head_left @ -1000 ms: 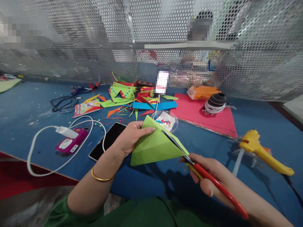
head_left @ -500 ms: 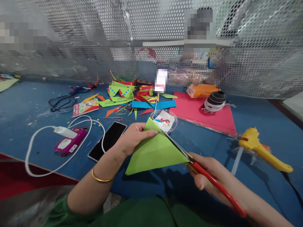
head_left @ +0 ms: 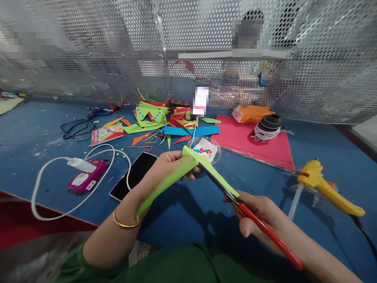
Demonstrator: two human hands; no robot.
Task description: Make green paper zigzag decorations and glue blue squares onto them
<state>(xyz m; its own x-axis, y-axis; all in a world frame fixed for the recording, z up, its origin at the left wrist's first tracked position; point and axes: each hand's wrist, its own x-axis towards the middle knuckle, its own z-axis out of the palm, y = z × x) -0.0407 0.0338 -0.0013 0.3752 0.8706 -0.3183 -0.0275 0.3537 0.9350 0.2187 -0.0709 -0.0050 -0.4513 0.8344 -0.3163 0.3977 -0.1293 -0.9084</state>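
My left hand (head_left: 159,169) pinches a sheet of light green paper (head_left: 169,181) near its upper corner, and the sheet bends down along the wrist. A narrow green strip (head_left: 219,177) runs from that corner toward the right. Red-handled scissors (head_left: 272,234) are in my right hand (head_left: 260,208), with the blades pointing up and left along the strip's lower edge, their tips close to my left fingers. Just beyond the paper, a clear round dish (head_left: 218,157) holds a white paper with small red and blue pieces.
A phone (head_left: 137,171) and a purple power adapter (head_left: 90,173) with a white cable lie left. Cut paper pieces (head_left: 147,127) spread behind. A red sheet (head_left: 235,137), a cord-wrapped black spool (head_left: 268,125) and a yellow glue gun (head_left: 326,186) lie right. Perforated mesh (head_left: 206,31) stands at the back.
The larger part of the green paper has swung away from the blades, down and left against my left wrist. The strip now shows apart from it along the scissors. Both hands have barely moved.
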